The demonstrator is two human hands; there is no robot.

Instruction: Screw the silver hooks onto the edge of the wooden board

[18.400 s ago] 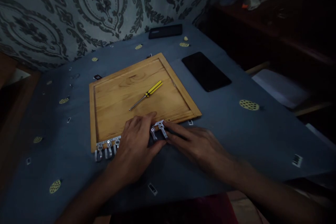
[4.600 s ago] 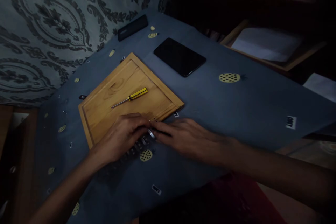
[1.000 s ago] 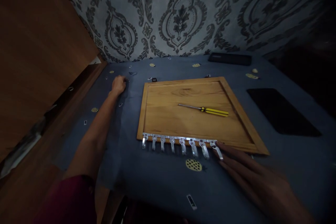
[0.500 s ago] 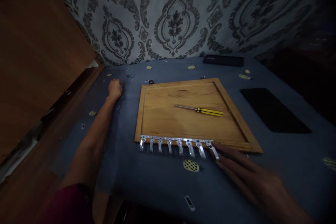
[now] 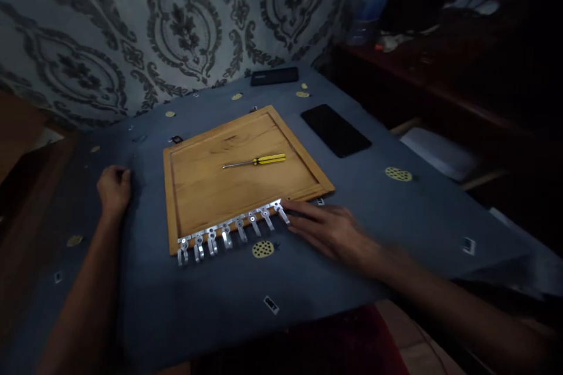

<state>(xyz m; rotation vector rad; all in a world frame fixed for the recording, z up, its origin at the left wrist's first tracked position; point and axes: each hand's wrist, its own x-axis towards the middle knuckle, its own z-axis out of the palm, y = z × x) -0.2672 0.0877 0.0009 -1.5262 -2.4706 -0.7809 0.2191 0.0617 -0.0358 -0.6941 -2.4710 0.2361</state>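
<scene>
Left hand [image 5: 114, 189] has withdrawn, half-curled, contents unclear; right hand [image 5: 332, 227] pinches one end of the hook rail [image 5: 240, 224].

The right hand [image 5: 336, 233] is touching the metal hook strip [image 5: 226, 227], and the screwdriver [image 5: 259, 160] is lying on the wooden board [image 5: 211, 187].

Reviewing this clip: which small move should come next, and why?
Probably bring the left hand to the end hook. The right hand has its fingertips at that hook on the near edge of the board, while the left hand is off to the side and the screwdriver lies unheld. Whether the left hand holds anything is unclear.
</scene>
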